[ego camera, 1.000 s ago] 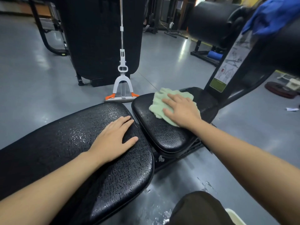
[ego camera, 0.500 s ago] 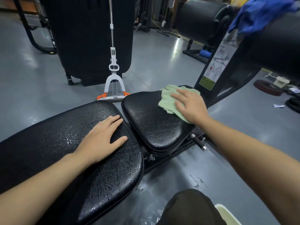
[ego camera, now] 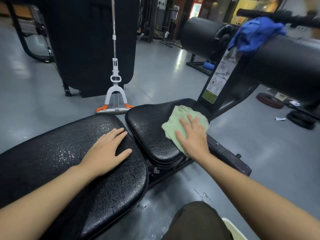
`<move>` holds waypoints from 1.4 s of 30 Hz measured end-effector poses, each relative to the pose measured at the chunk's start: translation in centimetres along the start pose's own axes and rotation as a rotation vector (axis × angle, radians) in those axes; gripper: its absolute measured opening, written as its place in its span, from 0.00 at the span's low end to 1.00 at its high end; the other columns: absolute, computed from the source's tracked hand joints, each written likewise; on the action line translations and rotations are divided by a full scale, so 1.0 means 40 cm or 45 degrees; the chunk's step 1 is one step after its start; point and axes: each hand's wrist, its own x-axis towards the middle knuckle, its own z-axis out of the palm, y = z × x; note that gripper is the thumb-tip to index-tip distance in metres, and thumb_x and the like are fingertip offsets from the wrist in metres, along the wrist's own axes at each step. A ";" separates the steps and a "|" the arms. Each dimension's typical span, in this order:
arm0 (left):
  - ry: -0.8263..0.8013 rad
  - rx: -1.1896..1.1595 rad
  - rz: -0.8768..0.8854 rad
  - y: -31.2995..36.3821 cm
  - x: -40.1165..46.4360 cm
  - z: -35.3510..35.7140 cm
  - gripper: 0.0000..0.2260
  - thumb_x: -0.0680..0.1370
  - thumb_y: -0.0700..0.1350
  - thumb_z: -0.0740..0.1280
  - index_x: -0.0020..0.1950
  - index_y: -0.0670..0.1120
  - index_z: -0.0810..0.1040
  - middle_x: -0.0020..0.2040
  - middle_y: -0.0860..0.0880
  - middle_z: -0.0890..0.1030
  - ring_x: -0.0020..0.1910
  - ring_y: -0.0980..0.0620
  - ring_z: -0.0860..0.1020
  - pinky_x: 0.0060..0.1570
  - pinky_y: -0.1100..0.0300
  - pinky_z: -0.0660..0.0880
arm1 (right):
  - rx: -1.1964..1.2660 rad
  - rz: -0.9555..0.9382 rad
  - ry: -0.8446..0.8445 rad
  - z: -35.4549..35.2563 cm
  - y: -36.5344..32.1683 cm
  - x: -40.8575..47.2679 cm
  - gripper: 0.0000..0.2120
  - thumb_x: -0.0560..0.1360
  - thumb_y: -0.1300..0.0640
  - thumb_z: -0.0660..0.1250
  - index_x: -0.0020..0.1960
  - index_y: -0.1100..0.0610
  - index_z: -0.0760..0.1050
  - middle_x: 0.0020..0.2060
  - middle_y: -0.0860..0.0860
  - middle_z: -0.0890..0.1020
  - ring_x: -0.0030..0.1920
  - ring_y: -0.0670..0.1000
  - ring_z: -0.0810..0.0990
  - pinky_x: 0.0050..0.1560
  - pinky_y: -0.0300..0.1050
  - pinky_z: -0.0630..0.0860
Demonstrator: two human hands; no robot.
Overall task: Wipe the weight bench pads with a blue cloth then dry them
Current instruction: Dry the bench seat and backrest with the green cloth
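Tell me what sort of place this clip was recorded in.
Most likely a commercial gym floor. A padded weight bench with roller pads fills the foreground, weight plates lie on the grey floor, and more exercise machines stand behind.

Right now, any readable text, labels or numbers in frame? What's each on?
None can be read.
Instruction sticker on the bench upright: exercise diagrams and a green panel, print too small.
Background signs: blurred.
Blue cloth, green cloth, mop: no visible text.
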 end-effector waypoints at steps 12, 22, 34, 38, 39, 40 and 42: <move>0.017 -0.011 0.015 -0.010 0.003 0.004 0.41 0.71 0.72 0.44 0.80 0.54 0.57 0.80 0.58 0.54 0.79 0.57 0.51 0.76 0.60 0.47 | -0.184 -0.139 -0.047 -0.049 0.101 0.168 0.34 0.74 0.30 0.48 0.76 0.41 0.65 0.79 0.47 0.61 0.79 0.53 0.55 0.77 0.61 0.50; -0.005 -0.016 0.007 -0.009 0.002 -0.004 0.41 0.70 0.73 0.44 0.80 0.55 0.57 0.80 0.59 0.53 0.79 0.56 0.52 0.75 0.61 0.48 | -0.383 0.010 -0.155 -0.064 0.054 0.206 0.43 0.68 0.24 0.40 0.77 0.41 0.61 0.80 0.49 0.58 0.79 0.56 0.55 0.75 0.63 0.56; -0.008 -0.057 0.008 -0.013 -0.003 -0.003 0.42 0.70 0.74 0.42 0.81 0.57 0.52 0.80 0.62 0.48 0.79 0.60 0.45 0.73 0.64 0.40 | -0.378 -0.322 -0.283 -0.049 -0.008 0.179 0.40 0.70 0.23 0.44 0.78 0.38 0.59 0.81 0.44 0.55 0.80 0.51 0.51 0.77 0.61 0.50; -0.003 -0.058 0.006 -0.018 0.003 -0.007 0.38 0.74 0.73 0.50 0.81 0.58 0.51 0.80 0.63 0.47 0.79 0.62 0.44 0.73 0.64 0.41 | -0.461 -0.107 -0.262 -0.029 -0.005 0.315 0.35 0.75 0.27 0.49 0.77 0.41 0.60 0.80 0.48 0.58 0.79 0.54 0.56 0.74 0.65 0.55; 0.000 -0.061 0.004 -0.019 0.005 -0.010 0.37 0.74 0.72 0.51 0.81 0.58 0.52 0.80 0.64 0.48 0.79 0.62 0.45 0.73 0.64 0.42 | -0.469 -0.066 -0.267 -0.022 -0.009 0.340 0.35 0.75 0.27 0.49 0.77 0.42 0.61 0.79 0.48 0.60 0.78 0.55 0.58 0.73 0.65 0.57; 0.000 -0.066 0.002 -0.021 0.007 -0.012 0.38 0.74 0.73 0.51 0.80 0.59 0.52 0.80 0.64 0.48 0.78 0.62 0.46 0.72 0.64 0.43 | -0.478 -0.033 -0.269 -0.016 -0.014 0.358 0.34 0.75 0.27 0.48 0.76 0.42 0.63 0.78 0.49 0.62 0.77 0.55 0.59 0.72 0.66 0.58; -0.002 -0.065 0.005 -0.024 0.007 -0.017 0.39 0.71 0.75 0.50 0.80 0.60 0.53 0.79 0.65 0.49 0.78 0.62 0.48 0.72 0.65 0.45 | -0.507 -0.007 -0.266 -0.008 -0.022 0.378 0.34 0.75 0.28 0.47 0.74 0.43 0.66 0.76 0.49 0.65 0.76 0.55 0.61 0.70 0.66 0.60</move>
